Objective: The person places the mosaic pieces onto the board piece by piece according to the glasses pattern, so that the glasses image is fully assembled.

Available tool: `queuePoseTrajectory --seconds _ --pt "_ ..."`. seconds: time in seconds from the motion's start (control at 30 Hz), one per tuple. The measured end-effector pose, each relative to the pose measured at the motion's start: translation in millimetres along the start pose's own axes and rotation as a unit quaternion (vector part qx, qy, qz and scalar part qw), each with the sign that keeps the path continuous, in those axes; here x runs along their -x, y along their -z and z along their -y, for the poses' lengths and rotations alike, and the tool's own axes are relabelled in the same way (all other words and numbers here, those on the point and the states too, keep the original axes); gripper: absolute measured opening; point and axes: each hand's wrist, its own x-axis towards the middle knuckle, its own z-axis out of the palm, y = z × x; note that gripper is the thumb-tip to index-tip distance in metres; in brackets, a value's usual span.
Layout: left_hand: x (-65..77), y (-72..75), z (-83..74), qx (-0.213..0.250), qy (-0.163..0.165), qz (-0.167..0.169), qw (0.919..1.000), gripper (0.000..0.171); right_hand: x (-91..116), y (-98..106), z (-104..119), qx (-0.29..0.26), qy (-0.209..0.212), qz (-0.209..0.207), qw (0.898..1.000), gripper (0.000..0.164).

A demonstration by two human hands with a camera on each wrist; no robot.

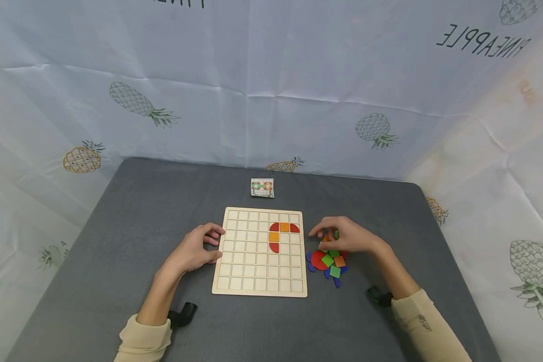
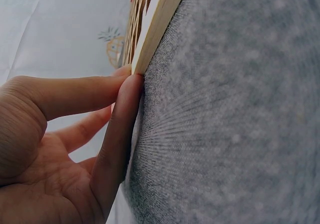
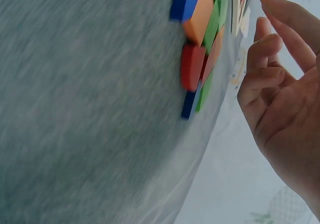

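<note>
Two hands frame your wooden grid board (image 1: pixel 259 274): your left hand (image 1: pixel 195 249) rests relaxed fingers against its left edge, while your right hand (image 1: pixel 346 236), loose and holding nothing, hovers directly over the coloured pieces (image 1: pixel 329 264) lying just right of it on the bench (image 1: pixel 117 241).

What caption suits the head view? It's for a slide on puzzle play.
Left hand touches the wooden grid board; right hand hovers over loose coloured pieces.
</note>
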Motion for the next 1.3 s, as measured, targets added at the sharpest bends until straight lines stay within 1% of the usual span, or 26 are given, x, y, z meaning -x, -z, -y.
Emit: queuePoseTrajectory --seconds 0.2,0.47,0.73,0.87,1.0,1.17,1.3 --pt "-1.1 -0.3 1.5 -0.005 0.001 -0.002 1.0 0.05 10.5 7.1 -13.8 0.005 -0.017 -0.01 1.0 0.031" --pt "-2.5 -1.4 4.0 -0.003 -0.002 -0.004 1.0 0.05 15.5 10.9 -24.8 0.021 -0.043 -0.006 0.999 0.033" --pt "-2.1 -1.1 3.9 -0.001 -0.004 -0.002 1.0 0.05 13.6 9.7 -29.5 0.035 -0.056 -0.013 0.998 0.03" --pt "-2.0 -0.5 3.5 -0.003 -0.006 -0.003 1.0 0.05 11.2 9.1 -30.8 0.041 -0.059 -0.02 0.997 0.032" --pt "-1.7 -0.8 3.2 -0.007 -0.009 -0.006 0.9999 0.05 8.3 9.4 -31.5 0.036 -0.064 -0.023 0.997 0.033" --pt "-1.2 -0.7 2.9 -0.005 -0.009 -0.004 0.9999 0.05 6.5 11.3 -32.3 0.033 -0.071 -0.019 0.997 0.032" --pt "-1.5 -0.9 2.7 -0.001 -0.003 -0.006 1.0 0.05 5.9 12.6 -33.1 0.034 -0.075 -0.012 0.997 0.033"
